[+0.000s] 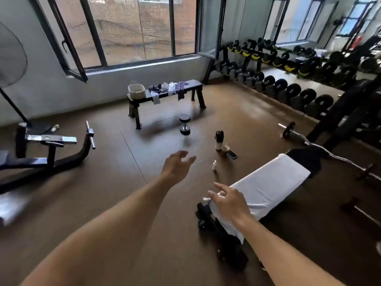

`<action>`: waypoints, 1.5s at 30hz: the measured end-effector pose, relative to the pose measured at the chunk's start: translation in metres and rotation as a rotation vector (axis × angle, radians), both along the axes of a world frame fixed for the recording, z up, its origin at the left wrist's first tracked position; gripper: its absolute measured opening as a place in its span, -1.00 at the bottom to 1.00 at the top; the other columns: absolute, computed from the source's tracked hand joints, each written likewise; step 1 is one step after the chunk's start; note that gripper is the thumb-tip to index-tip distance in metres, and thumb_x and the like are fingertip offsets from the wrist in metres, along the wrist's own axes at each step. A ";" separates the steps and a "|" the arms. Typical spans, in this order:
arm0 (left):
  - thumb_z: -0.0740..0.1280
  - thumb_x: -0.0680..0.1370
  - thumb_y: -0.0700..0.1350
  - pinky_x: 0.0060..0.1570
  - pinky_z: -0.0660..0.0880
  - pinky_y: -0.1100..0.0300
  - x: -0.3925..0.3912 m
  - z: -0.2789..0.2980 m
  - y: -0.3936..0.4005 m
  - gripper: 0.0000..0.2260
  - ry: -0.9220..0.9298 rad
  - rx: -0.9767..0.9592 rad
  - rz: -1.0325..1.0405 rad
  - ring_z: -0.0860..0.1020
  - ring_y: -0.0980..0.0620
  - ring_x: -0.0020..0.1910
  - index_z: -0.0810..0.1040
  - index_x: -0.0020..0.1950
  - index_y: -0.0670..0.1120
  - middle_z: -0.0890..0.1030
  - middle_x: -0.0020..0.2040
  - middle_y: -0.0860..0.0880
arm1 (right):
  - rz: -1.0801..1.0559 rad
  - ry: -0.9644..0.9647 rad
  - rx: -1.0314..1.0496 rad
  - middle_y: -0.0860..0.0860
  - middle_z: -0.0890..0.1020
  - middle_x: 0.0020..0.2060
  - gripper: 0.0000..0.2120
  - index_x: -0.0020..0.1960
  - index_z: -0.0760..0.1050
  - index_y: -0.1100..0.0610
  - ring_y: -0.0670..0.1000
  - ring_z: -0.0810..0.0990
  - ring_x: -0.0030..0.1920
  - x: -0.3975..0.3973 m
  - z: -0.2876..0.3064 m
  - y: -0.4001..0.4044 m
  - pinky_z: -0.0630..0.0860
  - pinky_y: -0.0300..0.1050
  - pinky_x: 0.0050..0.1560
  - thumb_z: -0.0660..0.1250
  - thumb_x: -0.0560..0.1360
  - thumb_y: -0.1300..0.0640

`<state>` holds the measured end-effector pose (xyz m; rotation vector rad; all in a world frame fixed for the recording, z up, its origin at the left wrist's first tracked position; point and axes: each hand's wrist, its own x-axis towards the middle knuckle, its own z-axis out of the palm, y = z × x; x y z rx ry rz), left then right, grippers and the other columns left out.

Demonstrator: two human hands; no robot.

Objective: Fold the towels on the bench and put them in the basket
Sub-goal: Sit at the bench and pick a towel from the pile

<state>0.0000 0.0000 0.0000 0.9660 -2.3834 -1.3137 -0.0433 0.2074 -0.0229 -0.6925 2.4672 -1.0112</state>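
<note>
**Towels wait across the gym floor**

Towels are not in hand yet. Both arms reach forward, the left hand (178, 167) and the right hand (228, 200) with fingers loosely spread, grasping nothing. Just beside the right hand is an incline bench draped in a white cloth (266, 182). Further out, a dumbbell (184, 124) stands on the floor. Beyond it, well apart from the hands, the towels (168, 88) lie crumpled on the tabletop (190, 86), some hanging over its edge, with the basket (136, 91) at its left end. This looks like the approach: the next move calls for walking over, past the dumbbell.
</note>
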 end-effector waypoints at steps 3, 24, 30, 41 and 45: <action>0.36 0.60 0.14 0.38 0.38 0.12 0.003 -0.013 -0.027 -0.51 -0.024 0.013 0.015 0.49 -0.01 0.39 0.51 0.44 -0.09 0.54 0.42 -0.04 | -0.008 -0.045 0.032 0.05 0.67 0.23 -0.48 0.44 0.50 0.00 0.03 0.62 0.24 0.000 -0.014 -0.027 0.50 -0.12 0.20 0.41 0.53 -0.14; 0.45 0.55 0.03 0.35 0.44 0.07 -0.010 -0.086 -0.388 -0.57 -0.160 0.122 0.039 0.54 -0.03 0.33 0.55 0.38 -0.07 0.61 0.33 -0.03 | -0.065 -0.277 0.087 0.03 0.62 0.30 -0.46 0.46 0.48 0.04 -0.05 0.60 0.26 -0.034 -0.066 -0.389 0.49 -0.15 0.23 0.45 0.52 -0.04; 0.44 0.56 0.01 0.29 0.44 0.15 -0.078 -0.104 -0.454 -0.59 -0.205 0.131 0.001 0.56 -0.01 0.30 0.55 0.38 -0.06 0.61 0.32 -0.02 | -0.103 -0.325 0.070 0.05 0.58 0.35 -0.45 0.44 0.48 0.10 -0.01 0.59 0.26 -0.116 -0.086 -0.458 0.43 -0.18 0.27 0.49 0.50 0.02; 0.43 0.57 0.03 0.35 0.44 0.10 -0.234 -0.073 -0.613 -0.61 -0.255 -0.003 -0.008 0.54 0.00 0.34 0.56 0.37 -0.04 0.59 0.35 -0.01 | -0.096 -0.404 0.041 0.11 0.59 0.33 -0.48 0.41 0.49 0.21 0.03 0.56 0.31 -0.319 -0.082 -0.591 0.43 -0.13 0.35 0.50 0.49 0.13; 0.43 0.57 0.03 0.34 0.45 0.11 -0.281 -0.075 -0.655 -0.61 -0.236 0.025 0.003 0.54 0.01 0.33 0.56 0.37 -0.04 0.60 0.34 -0.01 | -0.085 -0.382 0.012 0.03 0.65 0.23 -0.50 0.36 0.56 0.11 -0.02 0.61 0.23 -0.361 -0.081 -0.646 0.47 -0.03 0.37 0.54 0.45 0.04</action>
